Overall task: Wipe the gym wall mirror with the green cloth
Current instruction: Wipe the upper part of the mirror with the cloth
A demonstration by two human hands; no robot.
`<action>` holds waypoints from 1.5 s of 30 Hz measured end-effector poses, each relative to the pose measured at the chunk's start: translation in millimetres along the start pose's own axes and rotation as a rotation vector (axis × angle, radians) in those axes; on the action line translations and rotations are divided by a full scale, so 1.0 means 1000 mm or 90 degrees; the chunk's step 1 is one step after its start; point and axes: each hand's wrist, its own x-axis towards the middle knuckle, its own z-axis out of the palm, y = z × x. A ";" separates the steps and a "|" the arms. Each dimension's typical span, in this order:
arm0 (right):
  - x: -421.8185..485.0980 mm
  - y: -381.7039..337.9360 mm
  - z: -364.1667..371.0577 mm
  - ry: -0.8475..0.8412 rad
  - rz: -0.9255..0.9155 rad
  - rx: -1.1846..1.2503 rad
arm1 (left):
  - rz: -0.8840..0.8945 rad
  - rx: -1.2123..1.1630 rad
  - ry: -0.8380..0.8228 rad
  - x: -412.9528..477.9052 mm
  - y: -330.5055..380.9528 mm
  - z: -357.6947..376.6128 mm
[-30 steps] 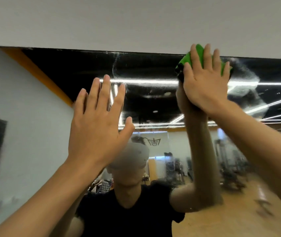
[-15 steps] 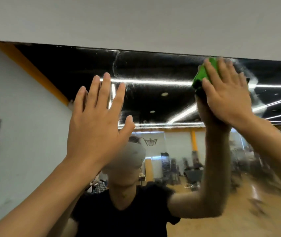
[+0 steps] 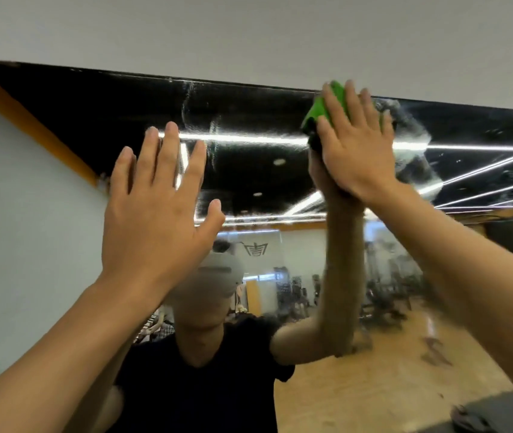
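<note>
The wall mirror (image 3: 249, 120) fills most of the view, its top edge running under a white wall band. My right hand (image 3: 353, 145) presses the green cloth (image 3: 321, 109) flat against the glass right at that top edge, fingers straight and pointing up. Most of the cloth is hidden under the palm. My left hand (image 3: 155, 207) lies flat on the mirror lower and to the left, fingers spread and holding nothing. Smeared streaks show on the glass right of the cloth and above the left hand.
The white wall band (image 3: 249, 32) borders the mirror above. The reflection shows me in a black shirt, the gym floor and exercise machines behind.
My right hand slid the cloth up and to the left, back to the mirror's top edge. The left hand stayed flat in about the same place.
</note>
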 end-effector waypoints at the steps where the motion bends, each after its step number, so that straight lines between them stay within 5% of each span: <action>1: 0.005 0.020 -0.004 -0.005 0.063 0.013 | 0.001 -0.002 -0.005 -0.001 0.000 0.000; 12: 0.010 0.042 -0.005 -0.001 0.083 0.009 | -0.014 -0.023 -0.032 0.009 0.005 -0.018; 25: 0.007 0.047 -0.003 0.024 0.038 0.090 | 0.039 -0.052 -0.048 0.043 0.140 -0.006; 37: 0.010 0.121 -0.012 -0.036 -0.218 0.050 | -0.011 -0.007 -0.046 0.041 0.168 0.012; 45: 0.018 0.186 -0.020 -0.001 0.032 0.032 | -0.027 -0.001 -0.045 0.039 0.171 0.014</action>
